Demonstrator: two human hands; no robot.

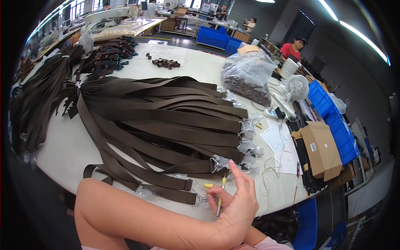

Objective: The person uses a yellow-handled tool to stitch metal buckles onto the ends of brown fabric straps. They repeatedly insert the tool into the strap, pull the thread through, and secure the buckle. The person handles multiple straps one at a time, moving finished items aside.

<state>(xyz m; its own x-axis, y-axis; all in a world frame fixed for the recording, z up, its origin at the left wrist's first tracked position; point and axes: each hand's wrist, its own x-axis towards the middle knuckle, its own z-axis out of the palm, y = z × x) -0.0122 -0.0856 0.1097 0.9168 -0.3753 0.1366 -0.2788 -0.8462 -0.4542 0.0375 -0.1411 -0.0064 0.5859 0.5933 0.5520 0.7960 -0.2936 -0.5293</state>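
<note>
My left forearm crosses the lower edge, and my left hand [239, 196] is bent upward at its end. Its thumb and a finger pinch a slim yellow tool [221, 196] with a metal end, while another finger points up. A small yellow cover [208, 186] sits by a fingertip. Next to this hand lie the ends of dark brown webbing straps [175, 191], each with a metal ring [196, 199] wrapped in clear plastic. The straps fan out from a white tie [78, 84]. My right hand is hidden; only some skin shows behind the left wrist.
A second strap bundle [35, 91] lies at the left. Small brown loops [166, 63], a filled plastic bag [248, 77], a white fan [297, 87] and papers [280, 143] occupy the table's far and right sides. A cardboard box [321, 150] and blue bins [333, 121] stand beyond. Several people are farther off.
</note>
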